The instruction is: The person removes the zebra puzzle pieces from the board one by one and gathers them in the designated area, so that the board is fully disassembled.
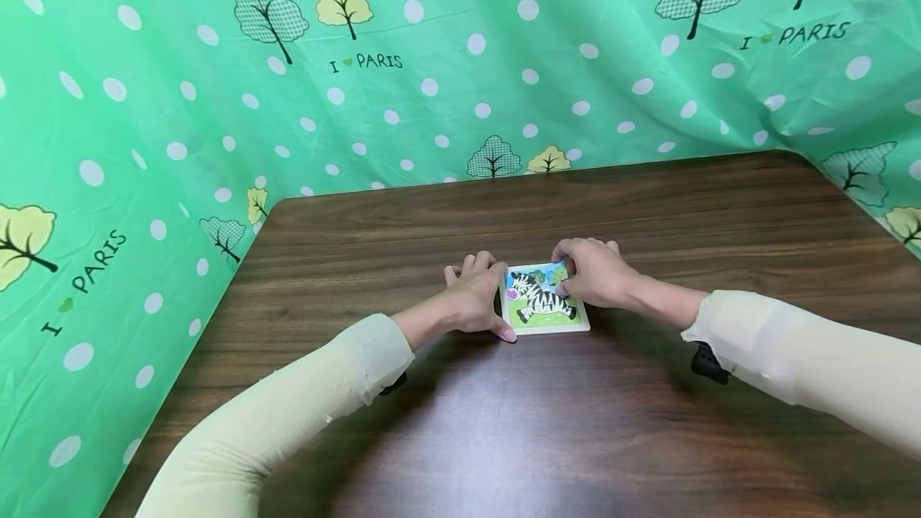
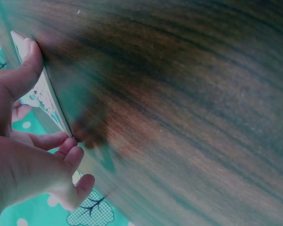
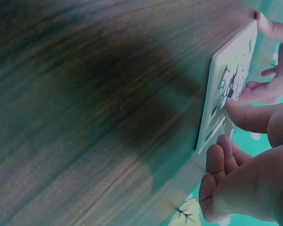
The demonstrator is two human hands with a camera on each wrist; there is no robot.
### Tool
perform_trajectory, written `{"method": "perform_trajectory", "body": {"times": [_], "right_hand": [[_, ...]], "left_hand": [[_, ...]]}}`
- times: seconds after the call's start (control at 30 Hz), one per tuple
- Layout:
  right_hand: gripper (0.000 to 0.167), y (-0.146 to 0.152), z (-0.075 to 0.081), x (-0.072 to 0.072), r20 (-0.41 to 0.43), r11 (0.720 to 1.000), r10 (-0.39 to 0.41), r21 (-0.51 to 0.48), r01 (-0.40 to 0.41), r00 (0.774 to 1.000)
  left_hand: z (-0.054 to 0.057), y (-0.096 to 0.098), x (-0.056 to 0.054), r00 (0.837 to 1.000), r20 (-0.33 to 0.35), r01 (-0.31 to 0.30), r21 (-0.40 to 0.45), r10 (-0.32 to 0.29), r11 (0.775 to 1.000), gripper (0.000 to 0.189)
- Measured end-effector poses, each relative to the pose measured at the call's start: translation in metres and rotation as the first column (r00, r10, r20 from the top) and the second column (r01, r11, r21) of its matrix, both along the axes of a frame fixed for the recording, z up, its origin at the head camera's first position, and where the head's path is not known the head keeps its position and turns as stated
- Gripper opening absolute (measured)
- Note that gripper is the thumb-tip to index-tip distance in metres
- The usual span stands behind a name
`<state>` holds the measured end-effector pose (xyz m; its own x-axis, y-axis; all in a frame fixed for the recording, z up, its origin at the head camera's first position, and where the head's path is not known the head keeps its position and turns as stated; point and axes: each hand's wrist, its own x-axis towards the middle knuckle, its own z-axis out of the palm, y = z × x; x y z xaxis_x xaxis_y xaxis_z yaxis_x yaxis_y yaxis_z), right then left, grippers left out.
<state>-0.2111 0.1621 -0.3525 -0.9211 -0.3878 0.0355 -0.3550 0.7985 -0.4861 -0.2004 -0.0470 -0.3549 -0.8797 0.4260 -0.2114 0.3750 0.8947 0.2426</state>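
Note:
A square zebra puzzle board (image 1: pixel 550 330) with a pale rim lies flat on the table. My left hand (image 1: pixel 476 300) holds its left side, the thumb at the near left corner and the index finger at the far left corner. The other left fingers spread beyond the board. Over the far right corner, my right hand (image 1: pixel 600 273) pinches a puzzle piece (image 1: pixel 557 276) with part of the tree picture, between thumb and index finger. In the right wrist view the right thumb (image 3: pixel 247 115) touches the picture surface, and an edge stands slightly raised there. The fingers partly hide that corner.
The dark wood-grain table (image 1: pixel 504 422) extends around the board on all sides. A green curtain (image 1: pixel 432 62) with white dots and printed trees hangs behind the table and along its left side. Pale sleeves (image 1: pixel 309 390) cover both forearms.

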Motion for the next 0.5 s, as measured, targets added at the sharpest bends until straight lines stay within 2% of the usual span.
{"method": "perform_trajectory", "body": {"times": [0.3, 0.37, 0.5], "right_hand": [[0.032, 0.0023, 0.0013, -0.0014, 0.064, 0.998, -0.009, -0.063, 0.013, 0.998], [0.032, 0.0024, 0.0013, -0.0011, 0.05, 0.999, -0.002, -0.042, 0.004, 0.999], [0.035, 0.0025, 0.0012, -0.0007, -0.017, 0.997, 0.024, 0.077, -0.023, 1.0]], "left_hand": [[0.0001, -0.0003, 0.0002, 1.0, 0.0, -0.002, 0.0, 0.002, 1.0, 0.104], [0.0, -0.0002, 0.0, 1.0, -0.003, -0.001, -0.003, 0.001, 1.0, 0.104], [0.0, -0.0002, 0.0, 1.0, -0.006, 0.0, -0.01, 0.0, 1.0, 0.104]]}}
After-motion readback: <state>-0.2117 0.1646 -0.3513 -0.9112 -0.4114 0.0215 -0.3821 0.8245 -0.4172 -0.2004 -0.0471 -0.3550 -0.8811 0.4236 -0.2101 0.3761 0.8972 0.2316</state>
